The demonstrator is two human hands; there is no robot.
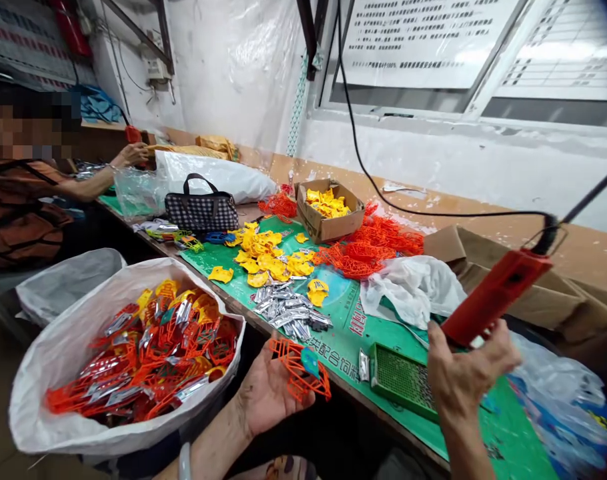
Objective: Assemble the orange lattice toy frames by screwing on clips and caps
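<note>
My left hand (268, 393), palm up in front of the table edge, holds an orange plastic lattice frame (296, 370) with a small teal piece on it. My right hand (471, 373) is wrapped round the red body of a corded electric screwdriver (498, 300), raised over the table's right side; its tip is hidden. Below that hand, a green tray (398, 383) contains many tiny dark parts. Silver metal-look pieces (291, 310) lie heaped on the green table cover, with yellow plastic parts (263, 253) just behind them.
A white sack (38, 400) of assembled pieces stands left. Behind are a cardboard box (328, 230) of yellow parts, orange frames (363, 247), a checkered bag (201, 212) and white plastic (416, 287). A black cord (433, 214) hangs across. Another person's hand (132, 155) is far left.
</note>
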